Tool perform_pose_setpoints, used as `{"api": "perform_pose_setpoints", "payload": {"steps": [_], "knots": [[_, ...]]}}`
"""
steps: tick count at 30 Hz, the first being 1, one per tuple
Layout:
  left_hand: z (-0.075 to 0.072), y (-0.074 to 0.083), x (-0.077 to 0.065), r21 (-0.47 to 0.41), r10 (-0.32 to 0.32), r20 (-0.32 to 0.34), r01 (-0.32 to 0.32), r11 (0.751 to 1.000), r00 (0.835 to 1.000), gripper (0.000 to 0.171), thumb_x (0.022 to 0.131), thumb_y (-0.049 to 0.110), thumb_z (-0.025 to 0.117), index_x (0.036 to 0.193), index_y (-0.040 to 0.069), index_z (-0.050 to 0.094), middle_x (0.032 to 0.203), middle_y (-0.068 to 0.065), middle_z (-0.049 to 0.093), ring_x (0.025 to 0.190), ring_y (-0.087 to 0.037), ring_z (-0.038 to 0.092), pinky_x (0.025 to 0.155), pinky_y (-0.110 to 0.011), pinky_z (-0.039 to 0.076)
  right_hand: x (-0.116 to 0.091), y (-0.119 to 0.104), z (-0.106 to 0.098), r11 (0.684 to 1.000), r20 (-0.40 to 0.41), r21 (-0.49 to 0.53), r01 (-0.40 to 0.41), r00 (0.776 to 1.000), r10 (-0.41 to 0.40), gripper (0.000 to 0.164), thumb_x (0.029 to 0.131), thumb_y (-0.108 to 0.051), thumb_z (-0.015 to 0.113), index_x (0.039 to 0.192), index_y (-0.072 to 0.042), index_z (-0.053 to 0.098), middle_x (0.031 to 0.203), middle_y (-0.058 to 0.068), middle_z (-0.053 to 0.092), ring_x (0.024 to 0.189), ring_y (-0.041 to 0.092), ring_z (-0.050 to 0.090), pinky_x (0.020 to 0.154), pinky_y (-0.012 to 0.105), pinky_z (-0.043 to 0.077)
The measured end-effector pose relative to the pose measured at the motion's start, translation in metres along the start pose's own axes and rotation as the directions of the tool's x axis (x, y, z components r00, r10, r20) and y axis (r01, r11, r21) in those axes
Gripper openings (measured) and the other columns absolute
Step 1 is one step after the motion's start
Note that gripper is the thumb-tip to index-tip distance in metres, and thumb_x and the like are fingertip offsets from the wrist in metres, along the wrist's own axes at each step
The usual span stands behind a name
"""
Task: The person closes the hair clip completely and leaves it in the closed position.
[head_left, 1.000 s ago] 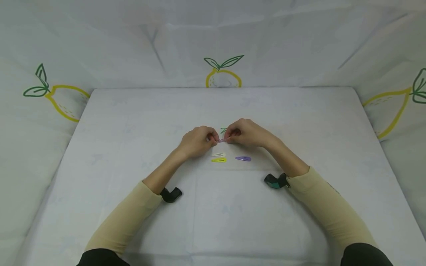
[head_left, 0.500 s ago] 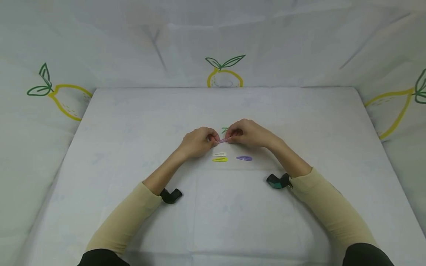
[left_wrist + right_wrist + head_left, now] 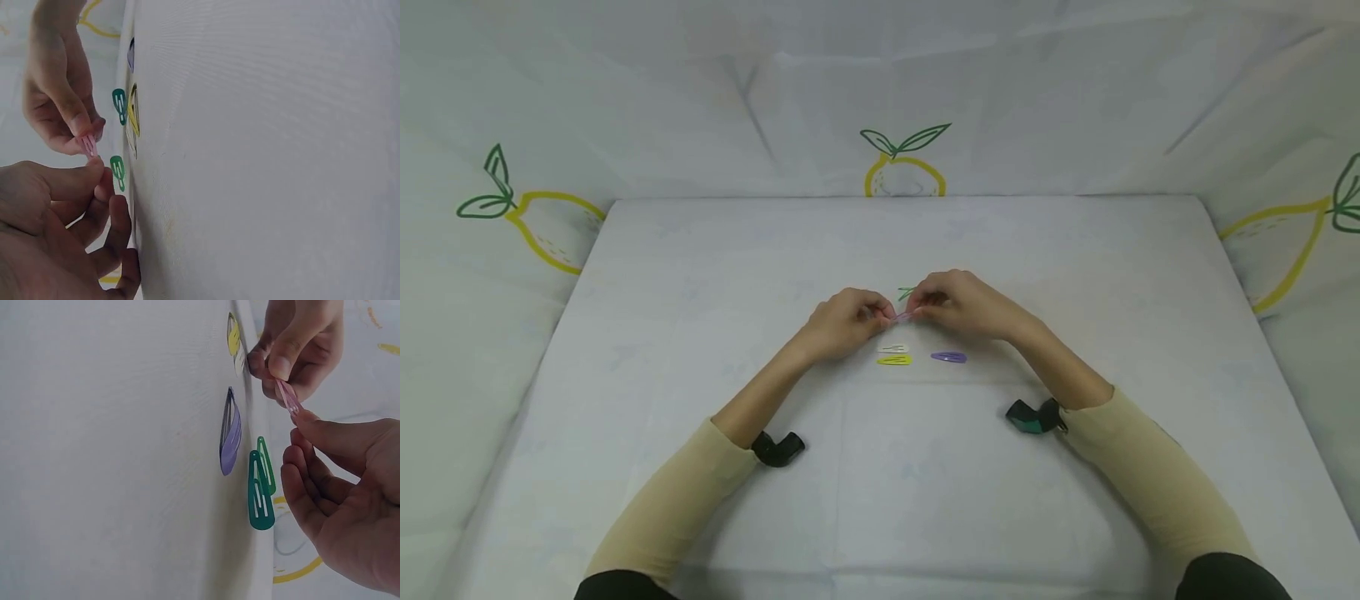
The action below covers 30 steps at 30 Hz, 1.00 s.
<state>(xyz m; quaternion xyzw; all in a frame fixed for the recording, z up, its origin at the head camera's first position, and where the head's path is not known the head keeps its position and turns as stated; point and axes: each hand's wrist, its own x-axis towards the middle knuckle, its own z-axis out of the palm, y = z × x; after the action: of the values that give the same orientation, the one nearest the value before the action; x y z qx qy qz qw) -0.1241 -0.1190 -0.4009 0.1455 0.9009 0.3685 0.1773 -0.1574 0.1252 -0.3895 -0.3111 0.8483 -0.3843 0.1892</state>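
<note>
In the middle of the table a pink snap hair clip (image 3: 902,317) is held off the cloth between both hands. My left hand (image 3: 846,323) pinches one end of it between thumb and fingertip. The other end is pinched by my right hand (image 3: 962,304). In the right wrist view the clip (image 3: 289,398) slants between the two thumbs, its ends hidden by fingertips. Nearer me lie a white hair clip (image 3: 893,349), a yellow hair clip (image 3: 894,360) and a purple hair clip (image 3: 949,357).
A teal hair clip (image 3: 260,494) and a green hair clip (image 3: 267,465) lie beside the right hand, mostly hidden in the head view. White cloth (image 3: 880,500) covers the table. A black wrist camera (image 3: 778,450) hangs under the left cuff, another wrist camera (image 3: 1033,417) under the right.
Both hands stay on the pink clip. It now tilts a little more and less of it shows between the fingers. Both wrists have come slightly nearer me. The clips on the table lie unmoved.
</note>
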Motion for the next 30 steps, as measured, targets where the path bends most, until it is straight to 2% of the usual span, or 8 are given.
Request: {"api": "perform_pose_setpoints", "payload": {"steps": [5,10,14,19,25,30], "knots": [[-0.003,-0.001,-0.003,-0.1,0.064,0.007,-0.063,0.993,0.998,0.014,0.105,0.011,0.066,0.11,0.008,0.078,0.105,-0.007,0.074,0.094,-0.019,0.063,0.088,-0.032,0.047,-0.004,-0.003,-0.002,1.0,0.003,0.004,0.027,1.0,-0.027,0.012,0.104,-0.005,0.07,0.112,-0.004,0.079,0.112,0.009,0.08,0.104,0.021,0.068,0.095,0.034,0.054],[-0.004,0.0,-0.005,-0.149,0.118,0.001,-0.117,0.982,0.993,0.014,0.105,0.007,0.065,0.109,0.004,0.078,0.11,-0.01,0.076,0.096,-0.02,0.064,0.09,-0.03,0.048,-0.008,-0.006,-0.005,0.998,0.015,0.03,0.048,0.999,-0.049,0.012,0.105,-0.004,0.069,0.112,-0.004,0.078,0.111,0.009,0.079,0.102,0.021,0.068,0.096,0.036,0.055],[-0.004,0.002,-0.005,-0.17,0.112,-0.013,-0.112,0.979,0.994,0.012,0.105,0.008,0.067,0.109,0.004,0.078,0.111,-0.01,0.077,0.09,-0.019,0.064,0.087,-0.03,0.049,-0.011,-0.006,-0.008,0.997,0.016,0.048,0.053,0.998,-0.054,0.012,0.104,-0.005,0.07,0.112,-0.004,0.079,0.112,0.01,0.079,0.101,0.021,0.069,0.099,0.04,0.057],[-0.002,0.005,-0.005,-0.206,0.089,-0.031,-0.094,0.974,0.996,0.011,0.105,0.011,0.069,0.11,0.006,0.078,0.11,-0.008,0.076,0.084,-0.018,0.066,0.082,-0.029,0.05,-0.013,-0.007,-0.011,0.997,0.01,0.064,0.038,0.999,-0.039,0.011,0.104,-0.006,0.071,0.112,-0.003,0.079,0.111,0.012,0.079,0.1,0.022,0.07,0.098,0.035,0.057],[-0.002,0.008,-0.008,-0.246,0.097,-0.088,-0.116,0.962,0.991,0.01,0.103,0.011,0.072,0.11,0.007,0.078,0.111,-0.007,0.078,0.088,-0.02,0.07,0.082,-0.03,0.054,-0.016,-0.011,-0.012,0.994,0.012,0.111,0.021,1.0,-0.022,0.012,0.104,-0.005,0.07,0.112,0.0,0.077,0.11,0.015,0.079,0.1,0.032,0.071,0.094,0.029,0.057],[-0.001,0.009,-0.01,-0.259,0.102,-0.138,-0.135,0.956,0.985,0.009,0.101,0.01,0.073,0.108,0.008,0.078,0.11,-0.007,0.079,0.091,-0.022,0.07,0.084,-0.031,0.055,-0.017,-0.012,-0.01,0.989,-0.01,0.146,0.009,1.0,-0.008,0.012,0.104,-0.006,0.071,0.114,0.0,0.076,0.11,0.017,0.078,0.099,0.034,0.072,0.091,0.026,0.058]]}}
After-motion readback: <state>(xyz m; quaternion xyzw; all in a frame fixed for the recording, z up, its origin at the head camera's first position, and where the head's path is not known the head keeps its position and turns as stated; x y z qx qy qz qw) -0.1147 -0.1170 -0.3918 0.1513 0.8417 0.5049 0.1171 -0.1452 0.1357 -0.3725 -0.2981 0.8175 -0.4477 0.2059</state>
